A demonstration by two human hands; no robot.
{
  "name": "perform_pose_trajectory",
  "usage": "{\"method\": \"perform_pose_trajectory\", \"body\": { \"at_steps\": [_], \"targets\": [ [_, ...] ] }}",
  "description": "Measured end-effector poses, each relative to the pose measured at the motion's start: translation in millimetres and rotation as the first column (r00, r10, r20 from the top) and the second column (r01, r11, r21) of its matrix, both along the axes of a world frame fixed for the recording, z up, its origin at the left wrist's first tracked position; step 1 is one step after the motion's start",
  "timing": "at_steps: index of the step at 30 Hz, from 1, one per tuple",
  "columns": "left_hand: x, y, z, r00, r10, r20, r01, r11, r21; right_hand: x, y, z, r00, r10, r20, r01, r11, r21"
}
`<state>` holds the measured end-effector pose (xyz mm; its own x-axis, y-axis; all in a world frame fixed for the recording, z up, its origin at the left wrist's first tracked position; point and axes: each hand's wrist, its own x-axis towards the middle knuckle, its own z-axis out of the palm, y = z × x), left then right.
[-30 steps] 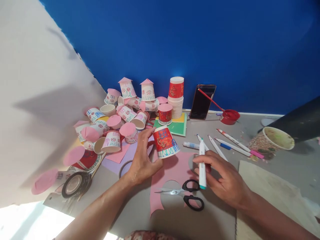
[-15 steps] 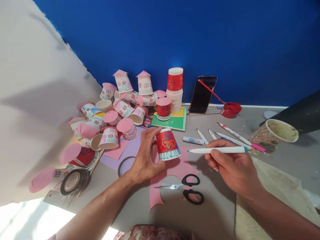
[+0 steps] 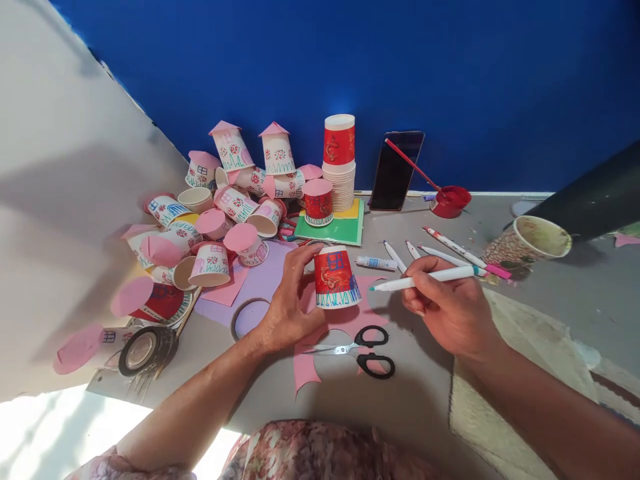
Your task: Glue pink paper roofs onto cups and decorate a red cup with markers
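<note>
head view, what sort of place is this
Probably a craft corner: decorated paper cups heaped at the left, scissors lying over cut pink paper, and a teal-tipped marker held in the right hand.

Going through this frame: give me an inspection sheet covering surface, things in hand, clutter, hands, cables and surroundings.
Surface: grey table; cut pink paper lies under open scissors.
Things in hand: red cup, upside down, window drawn on it; white marker, uncapped, tip apart from cup.
Clutter: decorated cups heaped left; loose pens right.
Hands: left hand grips red cup; right hand holds white marker.
Cables: nothing seen.
Surroundings: blue wall behind; phone propped upright.
</note>
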<state>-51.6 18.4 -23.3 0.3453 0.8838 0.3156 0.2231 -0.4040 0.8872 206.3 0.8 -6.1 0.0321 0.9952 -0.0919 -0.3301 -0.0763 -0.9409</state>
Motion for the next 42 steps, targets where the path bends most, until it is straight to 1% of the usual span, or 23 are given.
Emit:
{"method": "perform_pose_trajectory", "body": {
  "at_steps": [6,9,15,18,21,24,31,38,42],
  "targets": [
    [-2.9,0.2,0.8,1.000,0.010,-0.007,-0.010,1.000,-0.002,-0.9,0.2,-0.1,1.000,0.014,-0.003,-0.014,1.000,0.009],
    [-2.9,0.5,-1.3,1.000,0.001,0.013,-0.001,1.000,0.005,-1.2,0.6,0.8,1.000,0.002,0.005,-0.002,1.000,0.006],
    [-2.4,1.1,-6.8,0.999,-0.030,0.045,0.031,0.999,-0.036,-0.4,3.3,-0.6,1.000,-0.005,-0.009,0.005,1.000,-0.015],
    [-3.7,0.4,-6.2,1.000,-0.009,-0.003,0.009,1.000,-0.007,0.6,3.7,-2.4,1.000,0.002,-0.001,-0.002,1.000,0.002],
    [-4.0,-1.2,-3.4,0.997,0.029,-0.066,-0.026,0.999,0.041,1.4,3.4,-4.2,0.999,0.003,0.032,-0.004,1.000,0.019],
    [-2.7,-2.6,-0.5,0.993,0.046,-0.108,-0.037,0.996,0.084,1.6,3.1,-5.1,0.999,0.008,0.043,-0.009,1.000,0.024],
    [-1.1,-1.9,3.3,0.985,0.070,-0.161,-0.049,0.990,0.134,2.0,3.5,-3.6,1.000,0.000,-0.017,0.000,1.000,0.011],
    [-2.8,-1.8,6.0,0.977,0.085,-0.194,-0.061,0.990,0.125,2.7,7.2,-4.0,0.995,-0.001,-0.099,-0.003,0.999,-0.037],
    [-0.5,-1.6,8.5,0.970,0.155,-0.189,-0.131,0.983,0.132,3.6,8.9,-5.2,0.998,0.023,-0.065,-0.024,1.000,-0.018]
  ]
}}
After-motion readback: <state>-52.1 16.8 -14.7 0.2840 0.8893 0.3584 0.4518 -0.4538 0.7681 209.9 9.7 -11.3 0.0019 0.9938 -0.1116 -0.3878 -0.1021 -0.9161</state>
